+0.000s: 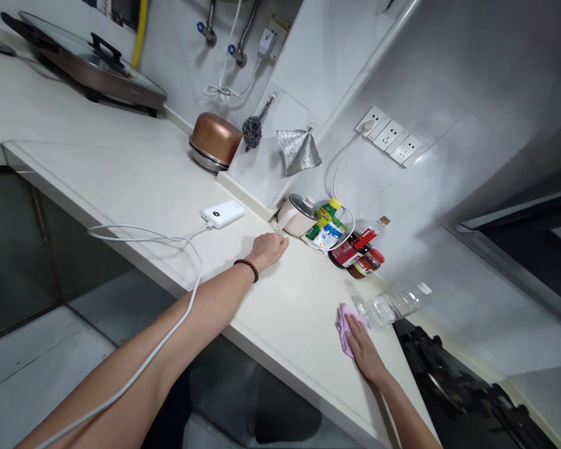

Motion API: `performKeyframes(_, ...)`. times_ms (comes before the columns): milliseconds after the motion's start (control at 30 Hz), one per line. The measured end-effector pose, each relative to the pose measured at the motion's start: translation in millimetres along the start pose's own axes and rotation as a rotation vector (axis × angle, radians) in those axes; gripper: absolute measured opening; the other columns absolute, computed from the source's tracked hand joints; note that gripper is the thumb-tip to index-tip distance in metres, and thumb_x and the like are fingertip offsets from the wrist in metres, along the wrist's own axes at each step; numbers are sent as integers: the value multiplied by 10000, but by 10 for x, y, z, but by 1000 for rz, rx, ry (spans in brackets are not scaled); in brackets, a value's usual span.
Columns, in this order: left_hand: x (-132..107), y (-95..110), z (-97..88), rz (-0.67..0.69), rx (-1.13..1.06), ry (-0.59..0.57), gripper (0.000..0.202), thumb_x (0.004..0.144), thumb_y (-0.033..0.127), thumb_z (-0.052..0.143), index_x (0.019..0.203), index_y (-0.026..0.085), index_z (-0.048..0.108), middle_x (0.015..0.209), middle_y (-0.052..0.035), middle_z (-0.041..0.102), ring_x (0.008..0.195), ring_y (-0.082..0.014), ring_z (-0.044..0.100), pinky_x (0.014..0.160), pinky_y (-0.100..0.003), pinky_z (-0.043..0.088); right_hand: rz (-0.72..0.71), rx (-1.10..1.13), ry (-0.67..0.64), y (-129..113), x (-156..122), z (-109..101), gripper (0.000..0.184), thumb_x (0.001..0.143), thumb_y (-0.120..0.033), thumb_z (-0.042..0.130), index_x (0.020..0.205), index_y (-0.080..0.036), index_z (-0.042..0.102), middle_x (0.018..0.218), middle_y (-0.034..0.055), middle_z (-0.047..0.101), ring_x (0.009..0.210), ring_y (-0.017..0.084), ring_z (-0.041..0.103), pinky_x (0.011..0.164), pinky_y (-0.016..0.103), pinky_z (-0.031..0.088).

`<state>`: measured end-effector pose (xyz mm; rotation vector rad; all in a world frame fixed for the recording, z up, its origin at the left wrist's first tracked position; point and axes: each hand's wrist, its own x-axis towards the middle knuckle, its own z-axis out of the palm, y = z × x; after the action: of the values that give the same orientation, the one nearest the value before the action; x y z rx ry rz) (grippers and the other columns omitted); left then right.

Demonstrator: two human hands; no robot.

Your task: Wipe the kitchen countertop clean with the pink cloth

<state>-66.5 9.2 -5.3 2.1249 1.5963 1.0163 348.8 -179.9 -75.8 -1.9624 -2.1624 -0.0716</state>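
My right hand [364,352] lies over a folded pink cloth [343,327], pressing it to the white countertop [290,312] beside a clear plastic bottle [388,307]. Curled into a fist, my left hand [268,249] rests on the counter near a small cream electric pot [297,215] with a lid; nothing shows in its fingers. A dark bead bracelet [247,269] circles that wrist. Left of the fist lies a white power bank [223,214], and its white cable [168,337] runs across my left forearm.
Sauce bottles and a jar [367,263] stand against the wall by a blue-white packet [331,236]. A black gas stove [462,386] borders the counter at right. Copper-coloured bowl [216,137] and lidded electric pan [93,68] sit at far left. A scrubber [252,132] and silvery cloth [298,151] hang on hooks.
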Motion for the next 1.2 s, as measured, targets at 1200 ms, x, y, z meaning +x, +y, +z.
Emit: performKeyframes(1200,-4,-84,78,38,-160,89,483,786,447,773,1136,227,523,1105,-79,702,1111,-273,647,899,-340,474,-249,58,-92,-1621,1085,268,686,1023,-627,260,1597,-254,299,1682,42,241,1563,238,158,1270,525,158)
